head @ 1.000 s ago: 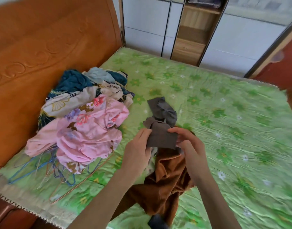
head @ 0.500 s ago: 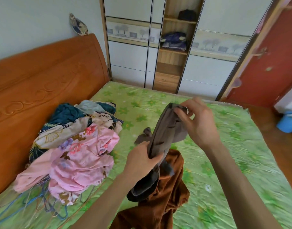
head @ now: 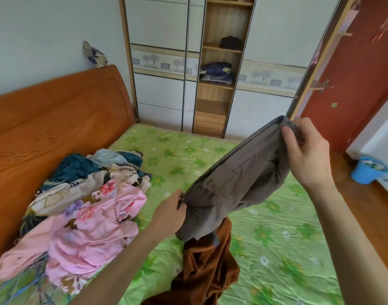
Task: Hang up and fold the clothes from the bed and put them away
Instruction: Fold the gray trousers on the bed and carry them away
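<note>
Green floral bed [head: 276, 234] is seen below both hands; one grey garment [head: 237, 186] is pinched between left hand [head: 170, 214] and right hand [head: 307, 155], one brown garment [head: 206, 265] beneath, one clothes pile [head: 85, 205] lying left.

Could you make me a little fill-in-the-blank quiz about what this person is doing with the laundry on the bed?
1. Both hands hold up a garment coloured ____.
2. The brown garment hangs below the raised one, over a bedspread coloured ____.
3. On top of the clothes pile lies a floral piece coloured ____.
4. The blue bucket stands on the ____.

Missing words: grey; green; pink; floor
</note>
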The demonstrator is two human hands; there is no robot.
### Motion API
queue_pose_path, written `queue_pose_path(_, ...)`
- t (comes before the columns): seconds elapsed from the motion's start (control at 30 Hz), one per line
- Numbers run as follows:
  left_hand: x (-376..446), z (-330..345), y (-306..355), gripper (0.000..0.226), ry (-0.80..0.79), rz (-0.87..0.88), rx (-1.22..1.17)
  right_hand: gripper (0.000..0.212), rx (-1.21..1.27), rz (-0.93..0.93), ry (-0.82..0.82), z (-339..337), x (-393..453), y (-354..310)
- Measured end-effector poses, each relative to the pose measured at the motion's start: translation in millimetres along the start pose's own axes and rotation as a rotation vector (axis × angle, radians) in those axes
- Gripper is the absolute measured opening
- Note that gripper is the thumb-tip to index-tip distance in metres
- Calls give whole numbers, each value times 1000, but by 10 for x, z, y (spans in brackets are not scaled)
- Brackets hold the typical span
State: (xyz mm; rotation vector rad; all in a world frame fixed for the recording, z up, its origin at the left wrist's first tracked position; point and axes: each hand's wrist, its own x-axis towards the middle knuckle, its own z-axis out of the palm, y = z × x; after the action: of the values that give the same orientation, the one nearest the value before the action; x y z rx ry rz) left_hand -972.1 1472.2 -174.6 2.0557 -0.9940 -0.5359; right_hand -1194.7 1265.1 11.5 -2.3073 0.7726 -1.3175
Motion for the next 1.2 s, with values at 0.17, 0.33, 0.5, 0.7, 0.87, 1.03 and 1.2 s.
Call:
queue_pose_path(0.17,25,-274,434,42,-45,169,-36,17,-35,8,60,-437,102,365)
queue_pose_path(0.33,141,-478,1103,21,-175,350,-17,16,-31,83,152,-1062,209,827)
queue_pose_path(0.5,346,-273,1745,14,-2,342,-301,24,-14,171,194,-1812,384,1324)
queue_pose_path(0.7,590,125,2482,14,176,301,-641,30,111,301,117,-2356,498,1674)
queue_pose_path(0.87,744,195,2987,15,57,362,-598,34,295,360,34,-2710,610,1750)
queue_pose_path(1.03,819,88,3227,30,-72,338,-688,17,331,327,110,-2922,648,1690)
queue_pose_path(1.2,898,63,3118,39,-268,268,-674,27,278,412,130,-2902,579,1703)
